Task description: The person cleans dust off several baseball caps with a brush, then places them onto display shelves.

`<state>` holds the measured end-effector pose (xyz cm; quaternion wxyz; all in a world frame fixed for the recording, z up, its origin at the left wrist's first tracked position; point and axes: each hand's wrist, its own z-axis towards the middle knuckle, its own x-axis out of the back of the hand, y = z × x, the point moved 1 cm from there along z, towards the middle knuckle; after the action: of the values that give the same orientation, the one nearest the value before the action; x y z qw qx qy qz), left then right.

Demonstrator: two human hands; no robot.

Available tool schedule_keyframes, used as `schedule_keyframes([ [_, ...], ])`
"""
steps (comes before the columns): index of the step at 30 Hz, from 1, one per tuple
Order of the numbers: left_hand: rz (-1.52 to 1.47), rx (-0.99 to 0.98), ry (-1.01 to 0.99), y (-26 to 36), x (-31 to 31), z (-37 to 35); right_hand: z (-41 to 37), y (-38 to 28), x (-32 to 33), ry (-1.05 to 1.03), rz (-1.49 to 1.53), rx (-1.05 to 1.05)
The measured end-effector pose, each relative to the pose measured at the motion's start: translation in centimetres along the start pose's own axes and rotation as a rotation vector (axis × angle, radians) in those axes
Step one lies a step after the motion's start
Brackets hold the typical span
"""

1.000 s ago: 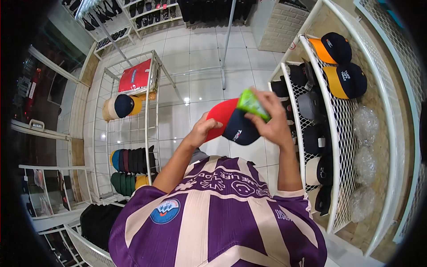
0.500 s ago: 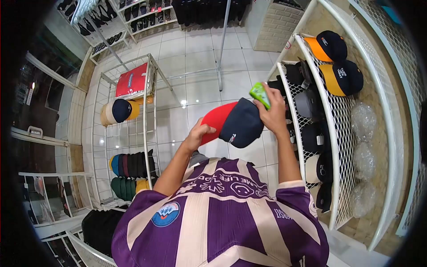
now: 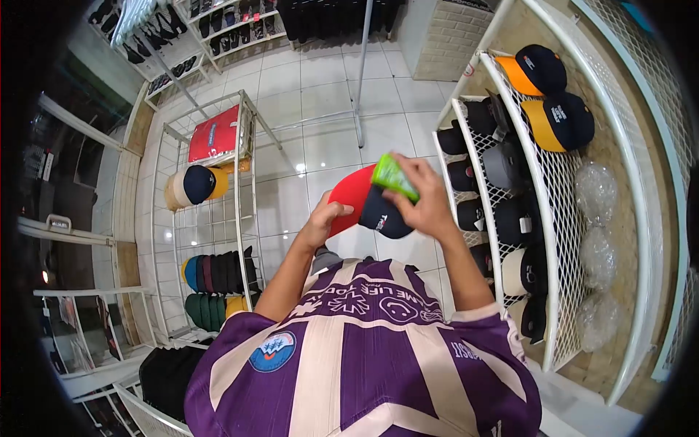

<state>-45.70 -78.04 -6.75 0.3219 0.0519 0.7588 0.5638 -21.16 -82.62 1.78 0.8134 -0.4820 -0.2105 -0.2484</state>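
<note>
A baseball cap with a red brim and navy crown [image 3: 384,217] is up in front of my chest, small lettering on its side. My left hand [image 3: 325,221] pinches the brim, thumb on top. In my right hand [image 3: 425,198] is a bright green block-shaped item [image 3: 394,177] with pale markings; its exact kind does not show. The green item lies over the crown near the brim seam and appears to touch the fabric. My right hand, slightly blurred, hides much of the crown.
To my right, a white mesh rack [image 3: 542,211] bears several caps and clear plastic domes [image 3: 597,193]. On the left, a wire rack [image 3: 240,218] carries a red packaged garment [image 3: 215,135] and rows of caps. A metal pole [image 3: 360,87] stands ahead on the tiled floor.
My right hand has brought the green item leftward from the crown's far side to near the brim seam. My left hand keeps its grip on the brim, almost unmoved.
</note>
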Motion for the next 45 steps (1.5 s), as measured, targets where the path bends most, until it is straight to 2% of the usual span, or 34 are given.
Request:
schedule_keyframes([
  [2,0.127,0.015,-0.252,2.7,-1.6,0.2,0.2,3.6,-0.4,0.166,-0.114,-0.190],
  [3,0.125,0.010,-0.251,3.1,-2.3,0.3,0.7,3.0,-0.2,0.243,-0.267,-0.133],
  [4,0.092,-0.043,-0.204,3.2,-3.3,0.4,0.9,2.4,-0.3,0.238,-0.264,-0.133],
  [6,0.058,-0.078,-0.145,2.7,-3.9,-0.1,0.5,0.1,-1.6,0.123,-0.249,0.027],
  [7,0.016,-0.070,-0.078,2.7,-3.9,0.4,-0.3,-0.8,-2.7,0.081,-0.293,0.037],
  [8,-0.028,-0.071,-0.013,2.9,-3.7,1.1,-1.2,-1.2,-2.9,-0.053,-0.317,0.086],
  [10,-0.039,-0.137,-0.076,3.8,-3.7,1.7,-2.7,-1.4,-3.6,-0.238,-0.229,0.235],
  [12,0.143,-0.218,-0.016,4.4,-4.6,1.1,-1.9,-0.8,-3.3,-0.209,-0.205,0.209],
  [13,0.097,-0.155,0.000,4.0,-4.5,1.5,-0.3,-0.3,-2.5,-0.038,-0.251,0.122],
  [14,0.125,-0.141,-0.093,3.9,-4.5,1.1,1.0,0.3,-1.9,0.130,-0.294,0.031],
  [16,0.108,-0.179,-0.050,3.9,-5.4,1.3,1.7,1.1,-2.1,0.183,-0.195,0.000],
  [18,-0.093,-0.156,-0.032,3.8,-4.8,2.1,0.2,-0.6,-3.0,-0.019,-0.326,0.114],
  [20,-0.179,-0.132,-0.053,2.1,-2.6,3.2,-1.8,-1.0,-3.5,-0.183,-0.233,0.177],
  [22,0.026,-0.149,-0.053,3.2,-3.6,2.6,-0.8,-0.1,-2.8,-0.146,-0.257,0.161],
  [23,-0.023,-0.088,-0.098,3.9,-4.7,2.1,0.5,0.3,-2.1,-0.019,-0.195,0.069],
  [24,-0.032,-0.049,-0.122,3.3,-4.6,2.2,2.2,-0.1,-1.1,0.111,-0.252,0.066],
  [26,-0.051,-0.116,-0.079,3.4,-5.1,2.5,2.5,1.1,-1.8,0.106,-0.305,0.051],
  [30,-0.093,-0.142,0.043,3.7,-3.7,3.3,-2.1,-0.6,-3.8,-0.192,-0.266,0.188],
  [32,-0.053,-0.152,0.067,4.4,-4.1,2.9,-1.3,0.2,-2.9,-0.077,-0.230,0.131],
  [34,-0.038,-0.113,-0.021,4.6,-5.1,2.9,2.0,0.7,-1.6,0.156,-0.187,0.031],
  [37,0.005,-0.169,-0.042,3.7,-4.6,3.8,2.0,1.1,-2.5,0.064,-0.296,0.095],
  [40,-0.102,-0.157,0.047,4.1,-4.2,3.9,-2.2,0.5,-3.6,-0.215,-0.252,0.216],
  [42,-0.152,-0.152,0.065,4.3,-4.4,3.5,-1.5,1.0,-2.5,-0.111,-0.161,0.153],
  [44,-0.159,-0.136,0.047,4.0,-4.7,3.7,1.7,1.2,-1.0,0.161,-0.205,0.078],
  [45,-0.144,-0.119,0.017,3.7,-4.8,3.9,3.3,0.8,-0.7,0.161,-0.249,0.077],
])
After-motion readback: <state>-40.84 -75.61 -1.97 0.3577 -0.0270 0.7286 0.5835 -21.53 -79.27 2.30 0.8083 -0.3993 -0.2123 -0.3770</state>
